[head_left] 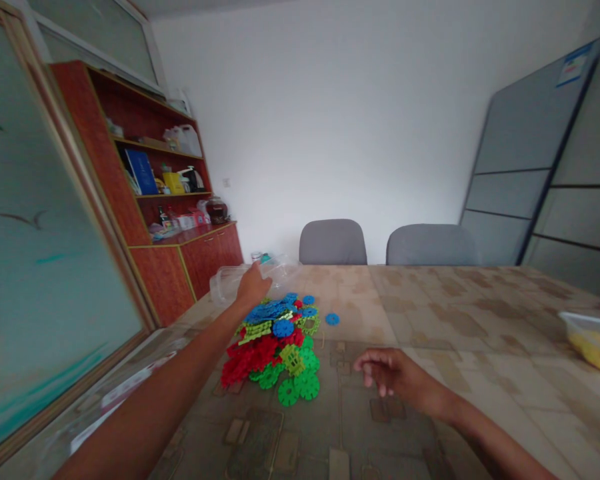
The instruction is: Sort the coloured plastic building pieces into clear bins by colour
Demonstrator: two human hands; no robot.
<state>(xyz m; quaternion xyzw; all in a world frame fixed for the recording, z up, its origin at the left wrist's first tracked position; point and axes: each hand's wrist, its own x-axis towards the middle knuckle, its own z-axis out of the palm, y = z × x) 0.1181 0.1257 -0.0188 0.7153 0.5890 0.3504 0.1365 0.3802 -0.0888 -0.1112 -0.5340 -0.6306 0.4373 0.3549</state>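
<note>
My left hand (253,287) reaches far across the table and grips a clear plastic jar (230,280) lying on its side. In front of the jar lies a heap of red, green, blue and yellow plastic interlocking discs (275,343). One blue disc (332,319) lies apart to the right of the heap. My right hand (390,373) hovers low over the table to the right of the heap, fingers loosely curled and apart, holding nothing.
The patterned table (455,313) runs to the far wall, where two grey chairs (333,242) stand. A clear tub with yellow pieces (595,340) sits at the right edge. A red wooden shelf unit (155,193) stands at the left.
</note>
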